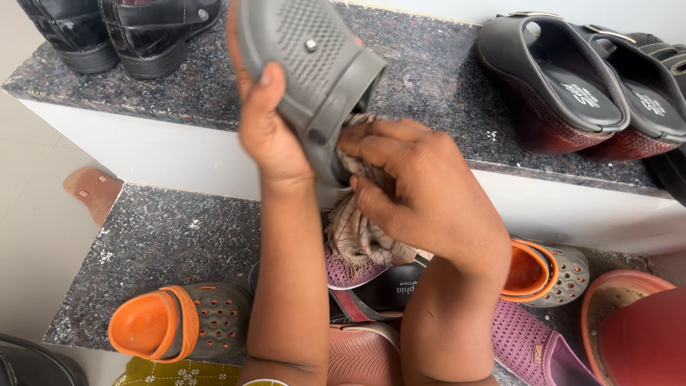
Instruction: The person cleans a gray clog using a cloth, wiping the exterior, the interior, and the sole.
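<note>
From the head camera, looking down: the left hand is wrapped around a grey clog, thumb pressed on its perforated upper, holding it up over the upper granite step. The right hand is bunched tight around a checked cloth, fingers pushing one end of it against the clog's heel opening while the rest hangs down toward the lower granite step. On the upper step, away to the clog's left, sit black leather shoes; off to its right, a pair of black wedge sandals with reddish soles. Below the clog, on the lower step, a small grey and orange clog lies to the left, its twin peeks out just beside the right wrist, and a purple knit shoe sits under the right forearm. A red tub fills the bottom right corner.
</note>
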